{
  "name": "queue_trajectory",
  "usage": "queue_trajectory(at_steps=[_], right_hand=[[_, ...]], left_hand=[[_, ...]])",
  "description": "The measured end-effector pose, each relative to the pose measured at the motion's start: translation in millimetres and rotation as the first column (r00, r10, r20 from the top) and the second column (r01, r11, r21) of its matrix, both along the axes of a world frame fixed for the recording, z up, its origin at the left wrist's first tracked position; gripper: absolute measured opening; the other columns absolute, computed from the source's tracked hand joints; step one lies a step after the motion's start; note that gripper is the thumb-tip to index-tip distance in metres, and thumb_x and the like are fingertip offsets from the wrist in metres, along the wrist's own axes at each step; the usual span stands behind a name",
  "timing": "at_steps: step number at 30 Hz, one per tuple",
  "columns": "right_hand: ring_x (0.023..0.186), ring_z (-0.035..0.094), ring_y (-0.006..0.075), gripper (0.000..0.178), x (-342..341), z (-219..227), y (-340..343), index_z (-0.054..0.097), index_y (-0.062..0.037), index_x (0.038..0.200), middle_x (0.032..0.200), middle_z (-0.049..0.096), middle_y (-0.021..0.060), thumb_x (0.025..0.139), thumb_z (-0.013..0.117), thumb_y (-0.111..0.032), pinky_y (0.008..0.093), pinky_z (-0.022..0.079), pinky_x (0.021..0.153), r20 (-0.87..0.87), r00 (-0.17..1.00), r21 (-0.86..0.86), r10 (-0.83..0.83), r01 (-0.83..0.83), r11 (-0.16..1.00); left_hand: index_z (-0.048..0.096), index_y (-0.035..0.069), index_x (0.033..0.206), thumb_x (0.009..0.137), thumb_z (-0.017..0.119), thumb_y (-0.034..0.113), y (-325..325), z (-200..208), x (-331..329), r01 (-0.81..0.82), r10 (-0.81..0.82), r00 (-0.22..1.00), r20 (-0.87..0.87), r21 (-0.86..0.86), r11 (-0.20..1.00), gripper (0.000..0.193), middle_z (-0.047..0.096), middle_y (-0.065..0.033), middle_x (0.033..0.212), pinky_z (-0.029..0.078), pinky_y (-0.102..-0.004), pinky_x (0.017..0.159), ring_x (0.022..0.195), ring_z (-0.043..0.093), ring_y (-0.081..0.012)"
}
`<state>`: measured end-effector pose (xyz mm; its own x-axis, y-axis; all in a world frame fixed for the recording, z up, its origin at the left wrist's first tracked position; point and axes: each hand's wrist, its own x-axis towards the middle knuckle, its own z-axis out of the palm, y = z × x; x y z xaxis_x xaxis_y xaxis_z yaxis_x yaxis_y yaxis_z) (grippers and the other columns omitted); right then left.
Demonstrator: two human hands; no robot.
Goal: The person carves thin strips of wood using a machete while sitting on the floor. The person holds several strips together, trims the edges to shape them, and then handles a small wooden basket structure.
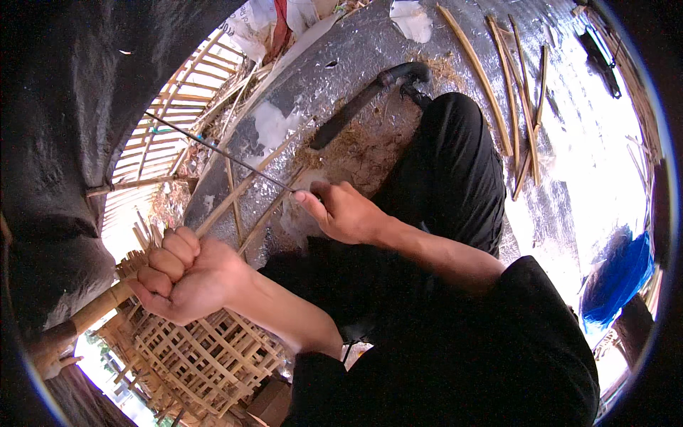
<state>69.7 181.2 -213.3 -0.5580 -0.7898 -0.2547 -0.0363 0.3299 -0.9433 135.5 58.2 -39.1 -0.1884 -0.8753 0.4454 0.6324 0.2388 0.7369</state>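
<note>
My left hand [188, 274] is closed in a fist at the left, palm side up. A pale bamboo strip [245, 186] runs into that fist from the upper right. My right hand [348, 213], fingers curled and thumb stretched forward, grips the near end of a long thin dark rod [220, 151]. The rod slants away to the upper left, crossing above the bamboo strip. Beyond my right hand a broad dark blade [347, 114] with a curved black handle [405, 73] lies on the silvery sheet [363, 50].
Several bamboo sticks [478, 75] lie at the upper right, with a small dark object [601, 64] beyond them. A woven bamboo lattice [206, 356] is below my left hand, beside a bamboo pole [85, 313]. A blue plastic bag [617, 281] sits at the right.
</note>
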Motion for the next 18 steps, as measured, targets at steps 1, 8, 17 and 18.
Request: queue_trajectory(at_steps=[1, 8, 17, 18], right_hand=[[0.074, 0.065, 0.0452, 0.065, 7.4, 1.2, 0.0, 0.061, 0.0055, 0.078, 0.065, 0.058, 0.0285, 0.104, 0.035, -0.049, 0.0527, 0.049, 0.071, -0.099, 0.992, -0.142, -0.084, 0.070, 0.987], [0.075, 0.065, 0.0466, 0.061, 6.3, -3.1, 1.8, 0.062, 0.0054, 0.081, 0.072, 0.059, 0.0317, 0.101, 0.043, -0.049, 0.0524, 0.050, 0.068, -0.163, 0.984, -0.021, 0.069, -0.073, 0.997], [0.096, 0.065, 0.0464, 0.069, -2.5, -23.8, 2.4, 0.069, 0.0023, 0.092, 0.090, 0.063, 0.0363, 0.097, 0.040, -0.060, 0.0531, 0.049, 0.090, 0.037, 0.999, -0.013, 0.031, -0.031, 0.999], [0.096, 0.065, 0.0464, 0.069, -1.5, -33.1, 1.5, 0.069, 0.0023, 0.092, 0.090, 0.063, 0.0363, 0.097, 0.040, -0.060, 0.0531, 0.049, 0.090, 0.040, 0.999, -0.012, 0.026, -0.026, 1.000]], left_hand=[[0.015, 0.021, 0.058, 0.098, 0.034, 0.029, -3.8, 1.6, 1.8, -0.094, 0.094, 0.996, 0.009, 0.028, 0.995, 0.045, 0.008, 0.0047, 0.053, 0.014, -0.0291, 0.049, 0.047, 0.007, -0.0102], [0.014, 0.021, 0.059, 0.097, 0.033, 0.025, -22.7, -11.3, 22.4, -0.319, 0.318, 0.948, 0.021, 0.071, 0.945, 0.043, 0.007, 0.0047, 0.054, 0.015, -0.0285, 0.049, 0.046, 0.007, -0.0104], [0.014, 0.021, 0.059, 0.097, 0.032, 0.023, -42.6, -9.2, 38.3, -0.122, 0.122, 0.993, -0.007, 0.010, 0.992, 0.043, 0.008, 0.0043, 0.055, 0.013, -0.0287, 0.048, 0.048, 0.006, -0.0103], [0.014, 0.021, 0.059, 0.097, 0.032, 0.023, -47.8, -10.5, 39.3, -0.117, 0.117, 0.993, -0.004, 0.011, 0.993, 0.043, 0.008, 0.0043, 0.055, 0.013, -0.0287, 0.048, 0.048, 0.006, -0.0103]])
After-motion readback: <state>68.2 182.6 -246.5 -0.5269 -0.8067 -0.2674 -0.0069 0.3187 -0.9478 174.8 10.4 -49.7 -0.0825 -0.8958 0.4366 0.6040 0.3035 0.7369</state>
